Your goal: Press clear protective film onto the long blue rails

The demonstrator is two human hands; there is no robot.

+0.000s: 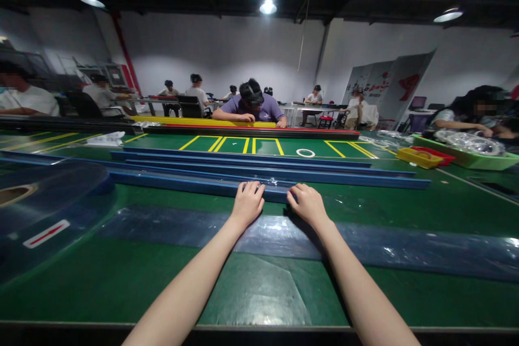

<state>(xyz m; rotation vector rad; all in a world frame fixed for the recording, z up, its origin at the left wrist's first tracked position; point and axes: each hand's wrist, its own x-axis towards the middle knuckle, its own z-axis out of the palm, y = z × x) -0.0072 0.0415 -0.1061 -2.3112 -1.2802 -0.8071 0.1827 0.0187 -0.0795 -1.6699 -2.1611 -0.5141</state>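
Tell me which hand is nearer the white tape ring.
Right. The right hand is straight in front of the white tape ring, with blue strips between; the left hand, also on the nearest blue strip, is off to the left.

A long blue bar [194, 185] lies flat on the desk. The fingers [252, 189] of both hands curl over its near end. It is thin and straight and runs far out to the left of the fingers. A long, clear, shiny plastic sheet [405, 248] lies flat just behind the fingers, under the wrists.
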